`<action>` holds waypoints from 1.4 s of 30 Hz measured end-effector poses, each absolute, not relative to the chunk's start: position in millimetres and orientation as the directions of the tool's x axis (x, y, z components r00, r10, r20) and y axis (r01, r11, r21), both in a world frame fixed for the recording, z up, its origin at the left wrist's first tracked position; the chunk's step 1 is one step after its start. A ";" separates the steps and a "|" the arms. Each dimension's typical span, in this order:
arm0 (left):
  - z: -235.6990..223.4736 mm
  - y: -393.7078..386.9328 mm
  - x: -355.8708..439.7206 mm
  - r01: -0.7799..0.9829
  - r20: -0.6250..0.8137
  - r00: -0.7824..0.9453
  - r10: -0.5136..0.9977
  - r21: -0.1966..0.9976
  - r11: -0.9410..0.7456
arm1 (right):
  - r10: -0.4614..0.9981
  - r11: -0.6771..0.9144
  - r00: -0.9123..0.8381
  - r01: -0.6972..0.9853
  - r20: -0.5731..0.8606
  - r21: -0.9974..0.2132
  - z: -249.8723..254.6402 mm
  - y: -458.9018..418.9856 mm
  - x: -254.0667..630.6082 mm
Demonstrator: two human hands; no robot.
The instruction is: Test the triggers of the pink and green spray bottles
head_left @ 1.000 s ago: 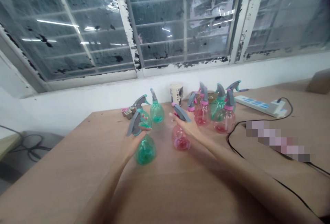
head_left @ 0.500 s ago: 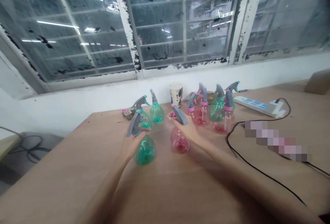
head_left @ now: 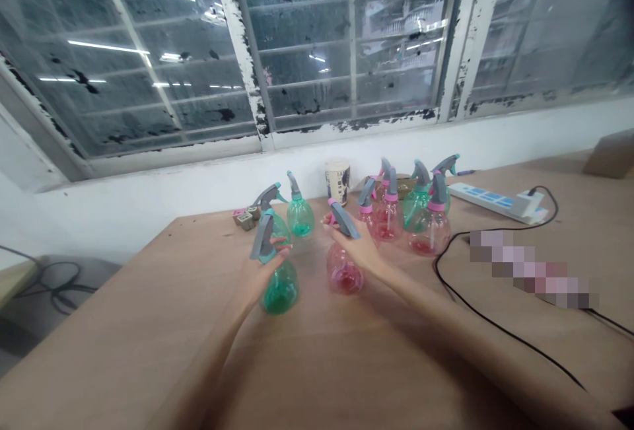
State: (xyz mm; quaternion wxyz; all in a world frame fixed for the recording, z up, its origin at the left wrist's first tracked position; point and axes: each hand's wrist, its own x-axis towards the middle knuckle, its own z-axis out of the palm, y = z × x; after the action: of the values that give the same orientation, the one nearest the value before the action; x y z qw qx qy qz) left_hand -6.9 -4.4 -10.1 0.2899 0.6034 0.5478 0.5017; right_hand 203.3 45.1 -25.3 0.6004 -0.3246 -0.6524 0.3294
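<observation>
My left hand (head_left: 265,268) is wrapped round the neck of a green spray bottle (head_left: 281,291) with a grey trigger head. My right hand (head_left: 360,244) grips the neck of a pink spray bottle (head_left: 345,273), its fingers partly hidden behind the grey head. Both bottles are see-through and round at the bottom, and they appear to rest on the table. Just behind the left one is another green spray bottle (head_left: 280,226). A further green spray bottle (head_left: 300,220) stands between my hands, farther back.
Several pink and green bottles, among them a pink spray bottle (head_left: 430,232), crowd the table (head_left: 317,364) at back right. A paper cup (head_left: 337,182) stands by the wall. Small boxes (head_left: 246,220) lie at back left. A power strip (head_left: 488,200) trails a black cable (head_left: 500,324) rightward.
The grey head of the left green bottle has shifted slightly to the right and is more upright, with my left hand still around it. My right hand stays on the pink bottle.
</observation>
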 end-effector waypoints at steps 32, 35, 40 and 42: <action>-13.8 -5.8 -8.3 0.393 0.316 -0.122 0.941 0.886 -0.247 | 0.820 0.572 -0.059 0.079 0.569 -0.816 -30.0 44.8 199.7; -15.7 -5.3 -7.5 0.376 0.340 -0.141 0.930 0.887 -0.267 | 0.828 0.561 -0.067 0.110 0.557 -0.821 -26.1 42.3 200.8; -19.5 -3.2 -10.4 0.421 0.397 -0.175 0.901 0.857 -0.296 | 0.886 0.463 -0.056 0.140 0.460 -0.875 -25.8 35.9 200.8; -19.2 -3.6 -12.6 0.446 0.396 -0.170 0.903 0.848 -0.287 | 0.919 0.394 -0.067 0.128 0.389 -0.910 -30.4 33.6 200.7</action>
State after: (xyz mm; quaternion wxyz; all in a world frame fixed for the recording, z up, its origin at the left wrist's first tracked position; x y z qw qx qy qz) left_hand -12.6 -3.6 -19.2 0.2172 0.6064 0.5560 0.5253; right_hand 200.7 33.6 -30.4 0.5439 -0.4131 -0.6335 0.3637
